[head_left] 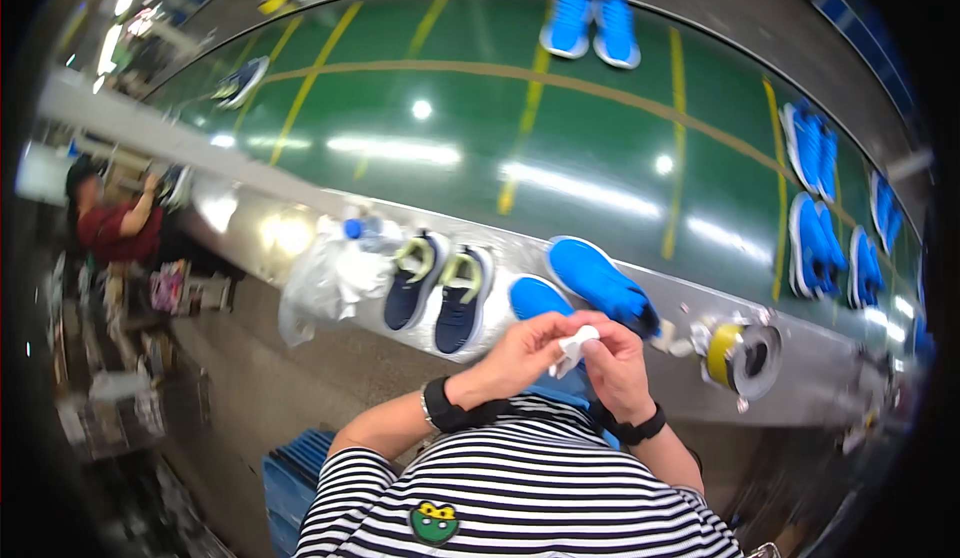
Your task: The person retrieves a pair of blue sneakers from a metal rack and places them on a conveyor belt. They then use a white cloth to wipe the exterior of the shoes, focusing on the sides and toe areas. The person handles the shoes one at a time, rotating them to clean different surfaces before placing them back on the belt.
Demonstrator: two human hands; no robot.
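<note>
— What are the hands doing?

— Both are drawn together just above the striped shirt (520,498). The left hand (520,353) and the right hand (618,366) pinch a small white piece (575,346) between their fingertips — paper or cloth, I cannot tell which. Both are closed narrowly on it, and each wrist wears a dark band.

— And where does that piece sit relative to the bench?

— Over the near edge of the metal bench (250,223), right in front of a bright blue shoe (600,283) lying on that edge. A second blue shoe (537,298) is just beside it, partly hidden behind the left hand.

— Any packages or labels?

— To the left along the same edge lies a crumpled clear plastic bag (325,278) hanging over the bench front, with a blue-capped bottle (365,230) at its top. Between the bag and the blue shoes stands a navy pair of shoes (440,293) with yellow-green tabs. To the right, a yellow roll (740,353) on a round metal holder sits near the bench edge.

— Beyond that?

— A green conveyor belt (450,118) with yellow lines carries more blue pairs — one at the far edge (592,23), several at the right edge (815,193). Far left, another person in a red top (120,228) works at the bench.
</note>
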